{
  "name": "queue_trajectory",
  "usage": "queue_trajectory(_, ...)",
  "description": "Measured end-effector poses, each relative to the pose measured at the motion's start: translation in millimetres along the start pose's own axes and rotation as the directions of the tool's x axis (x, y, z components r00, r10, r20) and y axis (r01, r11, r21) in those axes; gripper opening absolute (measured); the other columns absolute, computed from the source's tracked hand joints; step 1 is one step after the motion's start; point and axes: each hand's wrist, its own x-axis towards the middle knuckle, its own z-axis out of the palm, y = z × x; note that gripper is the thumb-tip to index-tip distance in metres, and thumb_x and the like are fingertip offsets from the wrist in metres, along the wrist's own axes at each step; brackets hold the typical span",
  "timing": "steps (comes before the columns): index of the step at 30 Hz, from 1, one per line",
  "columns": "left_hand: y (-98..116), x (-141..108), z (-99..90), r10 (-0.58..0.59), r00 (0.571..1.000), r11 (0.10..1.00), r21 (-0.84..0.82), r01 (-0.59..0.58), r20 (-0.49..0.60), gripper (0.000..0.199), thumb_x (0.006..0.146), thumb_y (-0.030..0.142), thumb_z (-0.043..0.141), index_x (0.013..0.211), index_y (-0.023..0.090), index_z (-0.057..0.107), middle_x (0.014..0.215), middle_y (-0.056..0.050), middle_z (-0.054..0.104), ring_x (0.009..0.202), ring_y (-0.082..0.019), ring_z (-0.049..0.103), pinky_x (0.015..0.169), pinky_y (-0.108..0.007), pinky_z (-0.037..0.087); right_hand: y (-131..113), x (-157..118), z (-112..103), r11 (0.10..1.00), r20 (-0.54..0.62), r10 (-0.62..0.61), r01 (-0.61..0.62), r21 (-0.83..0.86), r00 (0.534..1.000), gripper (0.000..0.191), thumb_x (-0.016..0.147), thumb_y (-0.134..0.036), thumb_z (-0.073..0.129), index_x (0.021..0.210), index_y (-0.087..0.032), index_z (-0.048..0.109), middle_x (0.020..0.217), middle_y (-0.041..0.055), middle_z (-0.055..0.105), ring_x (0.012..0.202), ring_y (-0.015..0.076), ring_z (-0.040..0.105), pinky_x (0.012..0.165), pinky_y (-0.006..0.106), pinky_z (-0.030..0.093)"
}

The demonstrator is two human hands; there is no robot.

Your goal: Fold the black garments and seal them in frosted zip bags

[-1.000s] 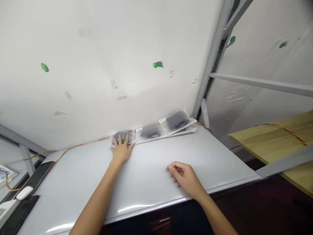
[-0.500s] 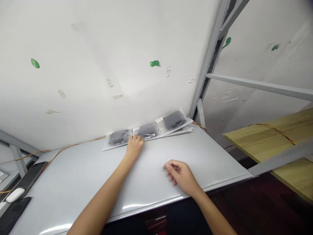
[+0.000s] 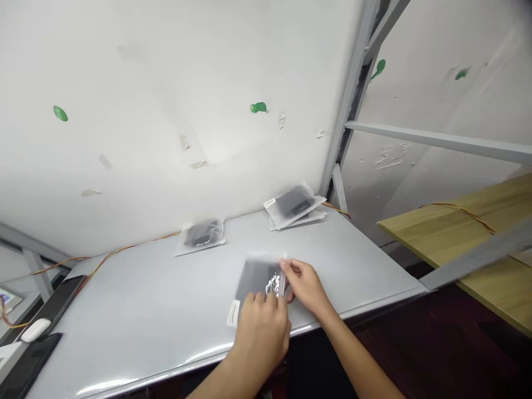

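A frosted plastic bag [image 3: 254, 277] with a dark flat item inside and a white label at one corner is held above the front of the table. My left hand [image 3: 266, 327] is closed on its near edge, fingers curled over it. At the bag's right edge, my right hand [image 3: 302, 282] pinches the plastic between thumb and fingers. A similar bag [image 3: 203, 234] lies by the wall to the left. Farther right, another bag [image 3: 293, 206] rests on top of a similar one, close to the frame post.
The grey table [image 3: 145, 299] meets a white wall [image 3: 166, 111] at the back. Red and yellow wires [image 3: 110, 255] run along that edge. Dark flat devices and a white rounded case [image 3: 35, 330] are at left; wooden boards [image 3: 465, 221] and metal bars stand right.
My left hand has drawn the middle bag from the back row toward the front edge. My right hand now grips it too. The bags on either side stay by the wall.
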Motion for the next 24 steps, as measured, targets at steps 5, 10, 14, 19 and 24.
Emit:
queue_trajectory(5, -5, -9, -0.2, 0.025, 0.996, 0.959, -0.279, -0.047, -0.081, 0.017, 0.091, 0.033, 0.061, 0.077, 0.023, 0.062, 0.072, -0.007, 0.066, 0.066, -0.024, 0.061, 0.066, -0.040, 0.044, 1, 14, 18, 0.986, 0.004, -0.132, 0.132, -0.102, 0.991, 0.042, 0.083, -0.053, 0.066, 0.060, -0.024, 0.045, 0.054, -0.0035, 0.048, 0.054, 0.0139, 0.047, 0.053, 0.027, 0.041)
queue_trajectory(10, -83, 30, -1.5, -0.305, 0.929, 0.810, -0.570, 0.137, -0.210, 0.025, 0.100, 0.034, 0.046, 0.095, 0.022, 0.067, 0.104, -0.011, 0.069, 0.103, -0.029, 0.061, 0.092, -0.044, 0.048, -10, 26, 40, 0.965, 0.148, -0.245, 0.256, -0.055, 0.958, 0.040, 0.088, -0.057, 0.056, 0.070, -0.021, 0.059, 0.069, 0.0007, 0.060, 0.068, 0.0174, 0.055, 0.067, 0.029, 0.045)
queue_trajectory(14, -126, 50, 9.1, -0.247, 0.965, 0.736, -0.665, 0.131, -0.083, 0.038, 0.098, 0.041, 0.047, 0.068, 0.021, 0.059, 0.073, -0.003, 0.060, 0.073, -0.021, 0.057, 0.070, -0.033, 0.049, -17, 36, 58, 0.957, 0.143, -0.263, 0.277, -0.090, 0.954, 0.041, 0.087, -0.050, 0.055, 0.058, -0.024, 0.044, 0.059, -0.0033, 0.044, 0.063, 0.0151, 0.045, 0.062, 0.029, 0.039)
queue_trajectory(19, -131, 50, 24.0, -0.189, 0.982, 0.639, -0.761, 0.114, -0.012, 0.046, 0.098, 0.051, 0.041, 0.062, 0.022, 0.042, 0.060, 0.003, 0.042, 0.060, -0.015, 0.041, 0.058, -0.028, 0.038, -17, 40, 61, 0.954, 0.136, -0.239, 0.259, -0.149, 0.961, 0.041, 0.083, -0.047, 0.054, 0.056, -0.026, 0.032, 0.057, -0.0052, 0.031, 0.059, 0.0134, 0.035, 0.057, 0.028, 0.031)
queue_trajectory(24, -143, 45, 26.8, -0.279, 0.960, 0.609, -0.777, 0.161, -0.020, 0.044, 0.098, 0.052, 0.041, 0.065, 0.024, 0.035, 0.063, 0.004, 0.038, 0.063, -0.015, 0.036, 0.062, -0.029, 0.033, -18, 10, 50, 0.951, 0.175, -0.185, 0.221, -0.216, 0.967, 0.038, 0.084, -0.040, 0.054, 0.058, -0.025, 0.033, 0.057, -0.0052, 0.033, 0.057, 0.0122, 0.034, 0.056, 0.028, 0.029)
